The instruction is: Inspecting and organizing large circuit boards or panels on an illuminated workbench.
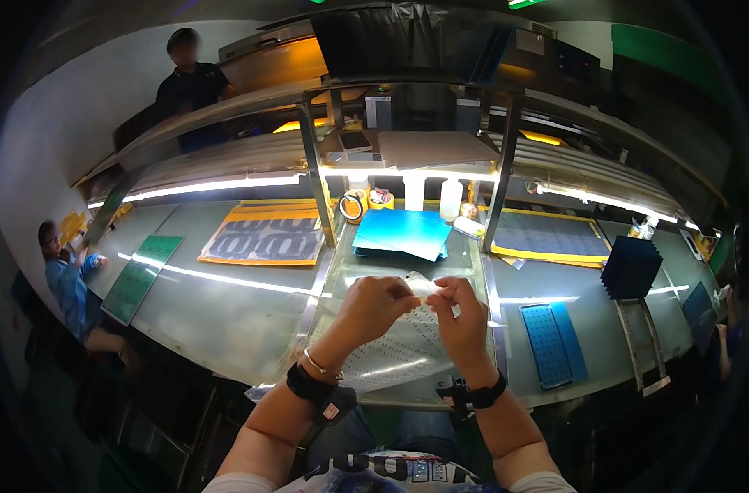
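Note:
A clear film sheet [399, 352] printed with rows of small dark marks lies on the glass-like bench in front of me. Its far edge rises between my two hands. My left hand [371, 309] pinches that edge with thumb and forefinger. Close beside it, my right hand [462, 319] is also closed on the edge, fingertips almost touching the left ones. Whether some small piece is between the fingertips is too fine to tell. Just beyond my hands sits a stack of shiny blue sheets [401, 233].
Behind the blue stack stand white bottles [451, 200] and a tape roll [353, 206]. Yellow-edged frames [263, 232] flank the middle. To the right are a blue perforated panel [544, 345] and a dark rack [631, 267]; left, a green panel [144, 278]. Other people stand left and behind.

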{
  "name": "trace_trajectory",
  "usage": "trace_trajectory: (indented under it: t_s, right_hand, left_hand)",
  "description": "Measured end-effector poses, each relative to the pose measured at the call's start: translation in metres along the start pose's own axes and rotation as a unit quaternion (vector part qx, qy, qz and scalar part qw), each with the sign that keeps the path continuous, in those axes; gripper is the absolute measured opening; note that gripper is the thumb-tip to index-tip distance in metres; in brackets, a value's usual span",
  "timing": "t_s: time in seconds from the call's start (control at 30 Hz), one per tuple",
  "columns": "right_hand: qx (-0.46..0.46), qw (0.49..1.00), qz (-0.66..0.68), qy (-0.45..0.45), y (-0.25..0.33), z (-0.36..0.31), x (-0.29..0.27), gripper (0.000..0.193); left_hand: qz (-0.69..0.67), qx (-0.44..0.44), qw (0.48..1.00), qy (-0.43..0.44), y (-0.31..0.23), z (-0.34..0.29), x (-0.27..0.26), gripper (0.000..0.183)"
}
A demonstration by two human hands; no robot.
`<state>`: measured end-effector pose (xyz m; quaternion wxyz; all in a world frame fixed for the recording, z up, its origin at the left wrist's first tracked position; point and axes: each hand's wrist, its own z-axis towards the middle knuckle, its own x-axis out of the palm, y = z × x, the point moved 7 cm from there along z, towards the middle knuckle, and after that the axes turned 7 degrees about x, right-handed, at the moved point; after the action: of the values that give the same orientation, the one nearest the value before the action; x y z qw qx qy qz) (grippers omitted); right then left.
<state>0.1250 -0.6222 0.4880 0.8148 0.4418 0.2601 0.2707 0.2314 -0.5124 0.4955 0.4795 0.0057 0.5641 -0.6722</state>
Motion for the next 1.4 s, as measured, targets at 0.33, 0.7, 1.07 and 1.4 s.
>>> trace_trajectory:
  t_s: [0.33,0.7,1.07,1.4]
  right_hand:
    - [-0.121,0.989,-0.061,-0.067,0.002,-0.004,-0.005,0.003]
    - [-0.148,0.975,-0.114,-0.122,0.002,-0.003,-0.006,0.007]
    - [-0.122,0.989,-0.022,-0.077,-0.002,0.007,0.001,0.016]
    - [-0.127,0.971,0.069,-0.189,-0.002,0.007,-0.005,0.012]
  left_hand:
    - [-0.071,-0.028,0.997,-0.003,0.003,0.005,0.008,0.026]
    - [0.166,0.067,0.974,-0.139,-0.01,0.003,0.014,0.022]
    - [0.035,0.021,0.996,-0.073,-0.001,0.006,0.012,0.02]
    - [0.11,0.081,0.985,-0.109,-0.024,0.002,0.023,0.019]
